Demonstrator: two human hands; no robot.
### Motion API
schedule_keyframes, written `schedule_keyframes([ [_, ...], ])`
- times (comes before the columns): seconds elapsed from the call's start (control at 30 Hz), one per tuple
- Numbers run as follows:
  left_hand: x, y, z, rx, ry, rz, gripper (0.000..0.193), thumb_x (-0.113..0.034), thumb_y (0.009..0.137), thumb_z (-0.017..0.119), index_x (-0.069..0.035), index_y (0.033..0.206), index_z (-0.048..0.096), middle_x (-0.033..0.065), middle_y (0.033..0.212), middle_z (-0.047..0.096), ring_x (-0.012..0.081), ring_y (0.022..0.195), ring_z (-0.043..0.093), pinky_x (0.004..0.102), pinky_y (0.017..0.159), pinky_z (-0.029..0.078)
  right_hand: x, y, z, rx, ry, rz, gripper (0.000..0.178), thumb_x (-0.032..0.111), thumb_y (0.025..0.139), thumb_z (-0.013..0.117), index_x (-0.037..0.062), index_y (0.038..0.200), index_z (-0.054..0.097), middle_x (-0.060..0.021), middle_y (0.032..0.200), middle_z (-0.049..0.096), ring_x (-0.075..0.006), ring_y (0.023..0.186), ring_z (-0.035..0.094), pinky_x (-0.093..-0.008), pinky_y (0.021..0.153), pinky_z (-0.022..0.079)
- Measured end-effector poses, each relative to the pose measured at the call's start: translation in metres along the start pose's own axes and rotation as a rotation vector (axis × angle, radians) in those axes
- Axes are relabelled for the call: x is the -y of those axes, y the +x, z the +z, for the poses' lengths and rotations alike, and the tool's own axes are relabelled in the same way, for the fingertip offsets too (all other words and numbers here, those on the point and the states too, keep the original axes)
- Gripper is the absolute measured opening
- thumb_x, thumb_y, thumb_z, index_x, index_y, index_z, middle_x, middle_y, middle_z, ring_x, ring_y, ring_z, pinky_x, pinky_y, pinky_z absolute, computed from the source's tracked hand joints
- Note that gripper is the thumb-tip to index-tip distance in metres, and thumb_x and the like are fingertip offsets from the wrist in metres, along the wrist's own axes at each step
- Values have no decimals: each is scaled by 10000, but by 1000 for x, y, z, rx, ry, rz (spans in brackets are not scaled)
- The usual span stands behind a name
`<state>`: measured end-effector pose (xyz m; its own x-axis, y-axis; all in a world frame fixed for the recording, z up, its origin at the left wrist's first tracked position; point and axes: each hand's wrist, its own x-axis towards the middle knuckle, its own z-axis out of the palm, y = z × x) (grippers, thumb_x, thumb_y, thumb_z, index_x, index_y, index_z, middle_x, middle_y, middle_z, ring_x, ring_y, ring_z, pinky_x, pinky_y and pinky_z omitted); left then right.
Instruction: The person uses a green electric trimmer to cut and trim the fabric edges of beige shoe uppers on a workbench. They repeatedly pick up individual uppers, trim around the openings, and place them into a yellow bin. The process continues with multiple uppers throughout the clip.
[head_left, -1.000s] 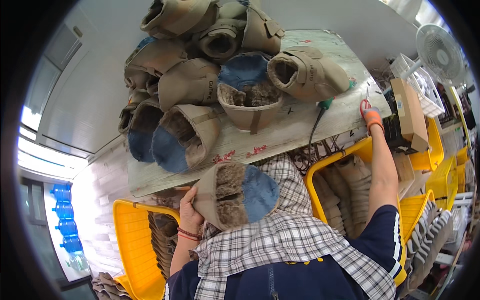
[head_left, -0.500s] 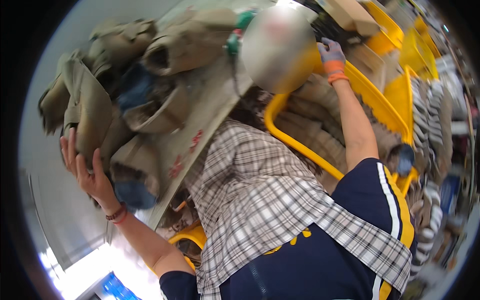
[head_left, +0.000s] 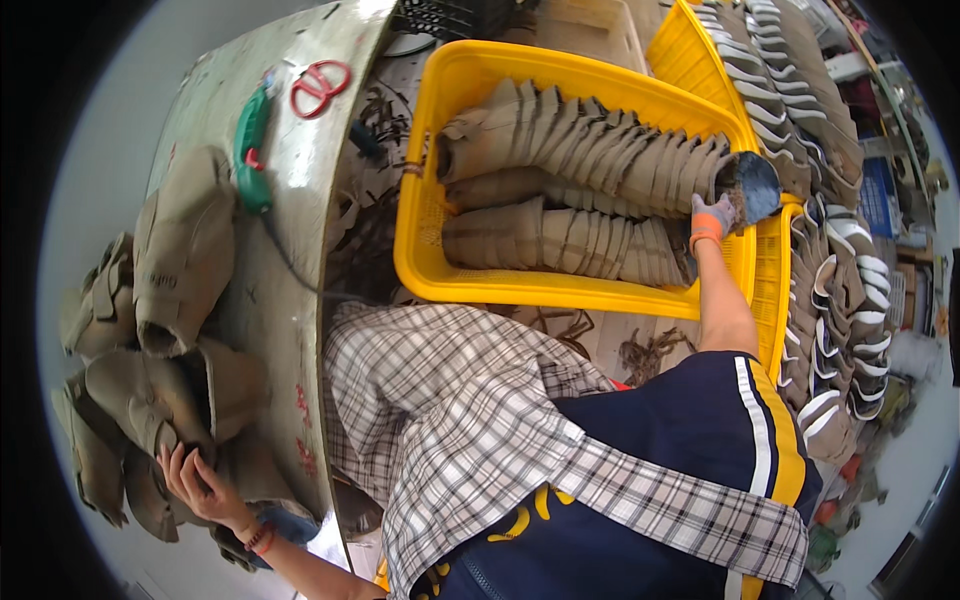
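My left hand [head_left: 200, 488] is bare, its fingers bent and a little apart. It rests against a brown shoe upper [head_left: 150, 398] in a loose heap at the table's left side. My right hand [head_left: 712, 218] wears a grey and orange glove and reaches to the right end of a yellow basket [head_left: 560, 290]. Its fingers close on a shoe upper with a dark blue lining [head_left: 757, 186], at the end of a nested row of brown uppers [head_left: 600, 150]. A second nested row [head_left: 570, 240] lies beside it in the basket.
On the table [head_left: 290, 200] lie a green handheld tool [head_left: 252, 145] with a cable and red-handled scissors [head_left: 320, 88]. More stacked uppers with white edges [head_left: 775, 90] stand at the right. Brown scraps [head_left: 650, 352] litter the floor.
The view has turned and steadied, bringing the whole basket into sight. My right hand is now at the end of the nested row. My left hand stays by the heap, fingers more bent.
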<state>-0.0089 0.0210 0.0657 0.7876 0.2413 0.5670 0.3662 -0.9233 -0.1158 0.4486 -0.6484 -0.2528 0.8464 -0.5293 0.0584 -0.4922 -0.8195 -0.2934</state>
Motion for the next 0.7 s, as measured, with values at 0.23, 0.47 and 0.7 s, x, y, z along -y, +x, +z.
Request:
schedule_keyframes([
  [0.23,-30,9,20,-90,-80,-140,126,-82,906,560,11,936,640,102,1136,593,248,1061,557,343,916,441,8,72,36,308,78,163,936,591,617,752,4,1289,469,-206,1255,531,-347,1134,525,-430,915,440],
  [0.47,-106,11,46,58,-292,-142,103,-20,901,536,37,915,621,155,1090,605,249,934,607,331,803,496,36,12,30,478,124,284,667,581,660,738,-67,764,621,-144,774,636,-290,712,595,-419,663,442],
  [0.7,-160,20,81,90,-551,-114,85,14,858,567,18,915,631,151,1010,636,255,907,619,328,770,503,-20,-23,53,379,471,305,425,333,780,716,-74,832,606,-130,945,644,-229,804,614,-306,729,488],
])
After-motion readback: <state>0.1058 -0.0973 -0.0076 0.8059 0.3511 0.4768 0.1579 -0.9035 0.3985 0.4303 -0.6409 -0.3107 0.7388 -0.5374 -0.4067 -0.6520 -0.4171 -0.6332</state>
